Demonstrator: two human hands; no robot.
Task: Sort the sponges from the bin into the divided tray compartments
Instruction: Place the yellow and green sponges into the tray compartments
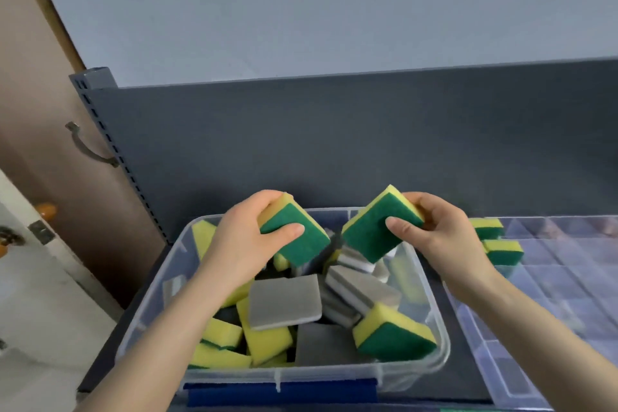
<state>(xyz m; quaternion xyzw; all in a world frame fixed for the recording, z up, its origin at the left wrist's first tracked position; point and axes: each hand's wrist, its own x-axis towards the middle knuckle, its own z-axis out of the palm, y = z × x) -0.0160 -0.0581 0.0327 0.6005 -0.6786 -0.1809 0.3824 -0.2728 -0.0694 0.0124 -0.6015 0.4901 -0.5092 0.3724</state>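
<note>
Sponges: green scrub face, yellow foam; 1 gripped per hand — left hand [245, 241], right hand [441, 237].

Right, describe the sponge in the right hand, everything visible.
The sponge is a rectangular block: dark green scouring layer facing the camera, yellow foam behind. The right hand pinches it, thumb on the green face, fingers at its far end. It is tilted, lifted above the clear bin, touching nothing else.

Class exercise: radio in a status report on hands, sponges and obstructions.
Left hand and right hand each grip a green-yellow sponge above the bin. Two sponges already in tray. Nothing in the way.
</note>
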